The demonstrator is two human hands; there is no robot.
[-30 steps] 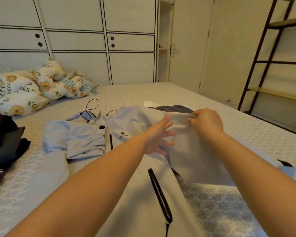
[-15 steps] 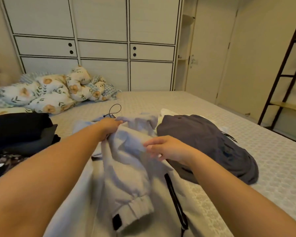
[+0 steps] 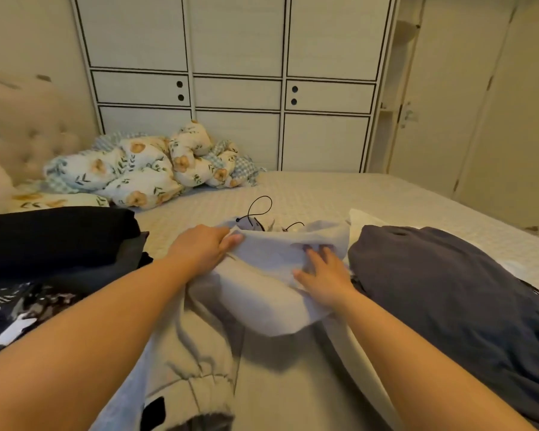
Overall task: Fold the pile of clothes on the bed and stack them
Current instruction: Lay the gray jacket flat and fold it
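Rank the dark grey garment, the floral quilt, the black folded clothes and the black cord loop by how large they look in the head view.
1. dark grey garment, though it lies nearest the camera
2. black folded clothes and floral quilt: too alike to rank
3. black cord loop

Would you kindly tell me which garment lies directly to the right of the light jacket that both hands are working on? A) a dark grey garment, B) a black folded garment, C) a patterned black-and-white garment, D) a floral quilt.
A: the dark grey garment lies right of the light jacket, beside the right hand; the left hand is on the jacket's other side.
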